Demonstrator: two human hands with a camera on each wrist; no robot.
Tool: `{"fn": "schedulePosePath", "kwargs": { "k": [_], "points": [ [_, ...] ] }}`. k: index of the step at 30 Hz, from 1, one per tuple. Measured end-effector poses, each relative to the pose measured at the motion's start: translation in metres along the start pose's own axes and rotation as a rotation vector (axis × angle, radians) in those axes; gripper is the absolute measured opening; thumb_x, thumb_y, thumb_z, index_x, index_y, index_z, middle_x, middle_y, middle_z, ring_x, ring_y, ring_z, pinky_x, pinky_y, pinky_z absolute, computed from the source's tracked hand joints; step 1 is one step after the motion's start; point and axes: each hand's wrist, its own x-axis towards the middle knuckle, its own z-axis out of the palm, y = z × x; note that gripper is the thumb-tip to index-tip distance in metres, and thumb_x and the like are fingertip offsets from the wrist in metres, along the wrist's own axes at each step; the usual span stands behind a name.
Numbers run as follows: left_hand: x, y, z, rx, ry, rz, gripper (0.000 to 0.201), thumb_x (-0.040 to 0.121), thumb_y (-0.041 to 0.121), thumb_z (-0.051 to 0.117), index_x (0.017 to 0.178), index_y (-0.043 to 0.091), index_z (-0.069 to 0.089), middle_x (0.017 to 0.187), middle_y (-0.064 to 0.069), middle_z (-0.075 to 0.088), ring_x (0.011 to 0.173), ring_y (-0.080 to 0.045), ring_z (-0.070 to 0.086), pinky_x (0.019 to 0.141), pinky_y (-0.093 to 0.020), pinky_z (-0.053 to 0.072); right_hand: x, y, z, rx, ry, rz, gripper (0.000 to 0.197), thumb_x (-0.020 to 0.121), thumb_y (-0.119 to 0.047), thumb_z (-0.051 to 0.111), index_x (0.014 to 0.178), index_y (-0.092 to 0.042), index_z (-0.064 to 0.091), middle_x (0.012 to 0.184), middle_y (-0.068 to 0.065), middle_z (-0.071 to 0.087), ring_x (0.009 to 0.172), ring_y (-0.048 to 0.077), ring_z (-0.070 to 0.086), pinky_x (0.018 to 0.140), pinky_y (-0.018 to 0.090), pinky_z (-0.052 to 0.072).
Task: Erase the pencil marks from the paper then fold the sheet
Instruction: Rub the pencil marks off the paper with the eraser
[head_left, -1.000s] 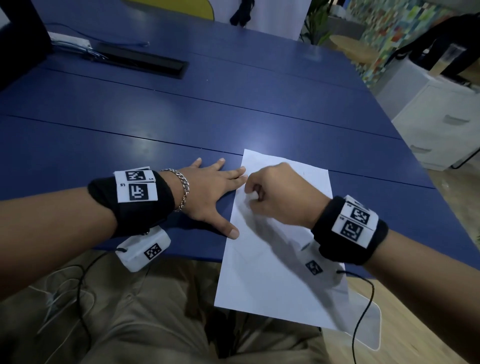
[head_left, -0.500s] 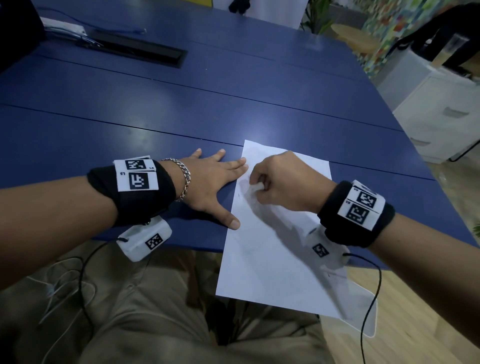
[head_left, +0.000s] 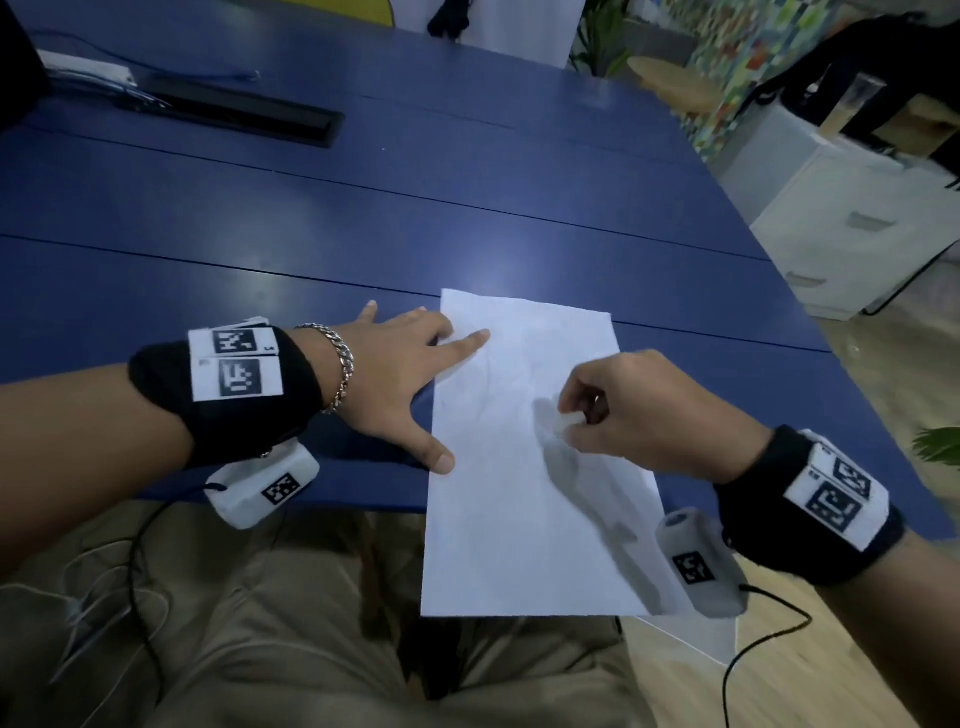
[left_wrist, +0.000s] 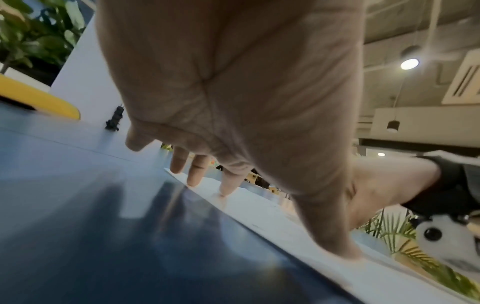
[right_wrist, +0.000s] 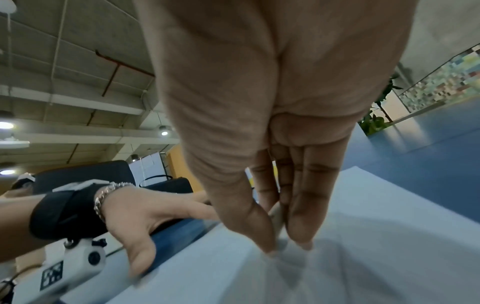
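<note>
My left hand (head_left: 387, 382) lies flat with fingers spread, pinning the paper (head_left: 524, 467) to the desk (head_left: 363, 218), while my right hand (head_left: 641, 415) pinches a little eraser (head_left: 567, 423) on the sheet.

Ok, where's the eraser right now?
In the head view the eraser is pinched in the right hand, pressed on the middle of the paper, right of the left hand flat on its edge.

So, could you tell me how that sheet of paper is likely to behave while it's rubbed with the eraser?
The paper looks thin and floppy, with its near end overhanging the blue table, so it would probably slide or buckle. The left hand pressing its edge likely prevents that while the right hand pinches the eraser.
</note>
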Motion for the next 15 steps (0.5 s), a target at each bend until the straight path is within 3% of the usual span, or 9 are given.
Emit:
{"fn": "schedulePosePath", "kwargs": {
  "k": [3,5,7,9,12,15],
  "points": [
    [-0.002,0.007,-0.003,0.04,0.063,-0.01,0.125,0.061,0.105,0.042,0.163,0.036,0.018,0.142,-0.001,0.029,0.138,-0.026,0.028,0.124,-0.058,0.013,-0.01,0.004,0.006,0.035,-0.033,0.014,0.007,0.082,-0.021,0.067,0.086,-0.028,0.068,0.073,-0.013,0.069,0.071,0.001,0.065,0.059,0.016,0.05],
    [-0.001,0.01,-0.004,0.03,0.1,-0.011,0.121,0.062,0.103,0.047,0.158,0.033,0.027,0.151,-0.006,0.026,0.146,-0.03,0.022,0.125,-0.057,0.013,-0.009,0.002,0.004,0.028,-0.059,-0.003,0.01,0.081,-0.021,0.069,0.088,-0.028,0.068,0.079,-0.013,0.069,0.074,0.002,0.066,0.061,0.017,0.051],
    [0.002,0.014,-0.004,0.004,0.054,-0.022,0.129,0.059,0.102,0.053,0.16,0.029,0.018,0.167,-0.004,0.011,0.158,-0.028,0.003,0.125,-0.063,0.007,-0.002,-0.003,0.001,0.013,-0.06,-0.033,0.017,0.079,-0.02,0.072,0.094,-0.028,0.069,0.084,-0.013,0.068,0.076,0.002,0.065,0.066,0.022,0.054],
    [0.005,0.016,-0.003,-0.026,-0.016,-0.048,0.141,0.058,0.101,0.056,0.165,0.028,0.002,0.173,0.0,-0.005,0.16,-0.026,-0.007,0.125,-0.065,0.004,0.006,-0.014,0.001,0.007,-0.038,-0.096,0.024,0.078,-0.021,0.074,0.101,-0.027,0.071,0.087,-0.011,0.068,0.076,0.003,0.064,0.072,0.026,0.055],
    [0.007,0.017,-0.001,-0.005,-0.097,-0.085,0.146,0.055,0.106,0.05,0.162,0.035,-0.019,0.171,0.005,-0.026,0.158,-0.025,-0.019,0.122,-0.07,-0.003,0.02,-0.033,0.006,0.001,-0.009,-0.222,0.025,0.08,-0.022,0.073,0.106,-0.024,0.073,0.09,-0.009,0.067,0.075,0.006,0.064,0.076,0.024,0.054],
    [0.009,0.015,0.0,0.022,-0.118,-0.097,0.145,0.052,0.109,0.043,0.159,0.039,-0.026,0.168,0.008,-0.031,0.157,-0.024,-0.023,0.12,-0.071,-0.01,0.035,-0.039,0.012,-0.005,0.016,-0.254,0.023,0.081,-0.021,0.07,0.104,-0.024,0.075,0.094,-0.008,0.064,0.074,0.005,0.064,0.076,0.023,0.052]
  ]
}}
